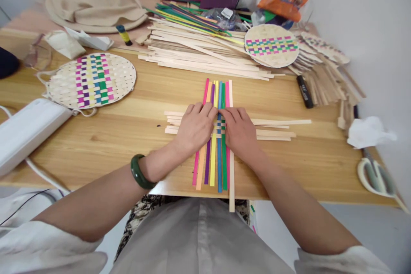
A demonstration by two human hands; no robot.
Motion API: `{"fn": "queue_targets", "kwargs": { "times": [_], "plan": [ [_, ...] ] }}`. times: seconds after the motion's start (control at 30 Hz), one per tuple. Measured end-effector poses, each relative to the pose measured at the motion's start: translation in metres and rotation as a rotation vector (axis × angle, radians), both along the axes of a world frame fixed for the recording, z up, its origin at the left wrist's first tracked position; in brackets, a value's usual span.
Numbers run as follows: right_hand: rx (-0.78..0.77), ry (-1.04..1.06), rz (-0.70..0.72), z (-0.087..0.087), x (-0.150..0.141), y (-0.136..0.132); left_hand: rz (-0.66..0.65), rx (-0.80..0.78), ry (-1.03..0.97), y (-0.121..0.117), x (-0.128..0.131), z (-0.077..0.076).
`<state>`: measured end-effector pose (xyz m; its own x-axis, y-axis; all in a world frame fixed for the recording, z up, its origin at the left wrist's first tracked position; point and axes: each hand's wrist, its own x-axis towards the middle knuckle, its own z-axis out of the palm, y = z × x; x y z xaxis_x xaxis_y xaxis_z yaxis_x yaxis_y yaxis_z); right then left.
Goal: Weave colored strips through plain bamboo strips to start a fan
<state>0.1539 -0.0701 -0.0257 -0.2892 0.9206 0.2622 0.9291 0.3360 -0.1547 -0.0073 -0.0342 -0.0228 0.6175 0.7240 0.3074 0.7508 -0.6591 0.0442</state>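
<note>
While the left hand and right hand bend their fingers over the coloured strips on the table, pinching or not I cannot tell, uneven pressure could skew the weave; 1 overhanging pale strip could snag the shirt.

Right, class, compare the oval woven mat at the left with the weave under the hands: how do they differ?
The oval mat has a rounded, closed edge; the weave has long loose strip ends on all sides.
The oval mat lies untouched; the weave has the left hand and right hand on it.
Both cross coloured strips with pale ones.
</note>
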Motion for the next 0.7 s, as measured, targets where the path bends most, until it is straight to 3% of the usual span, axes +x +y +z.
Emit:
{"fn": "queue_targets", "kwargs": {
  "times": [0.47, 0.7],
  "plan": [
    [-0.045, 0.013, 0.046, 0.0003, 0.0019, 0.0046, -0.022, -0.074, 0.037, 0.0021, 0.0032, 0.0033],
    [0.066, 0.169, 0.004, -0.002, 0.0026, -0.0028, 0.027, -0.104, -0.102, -0.0011, 0.0001, 0.004]
  ]
}}
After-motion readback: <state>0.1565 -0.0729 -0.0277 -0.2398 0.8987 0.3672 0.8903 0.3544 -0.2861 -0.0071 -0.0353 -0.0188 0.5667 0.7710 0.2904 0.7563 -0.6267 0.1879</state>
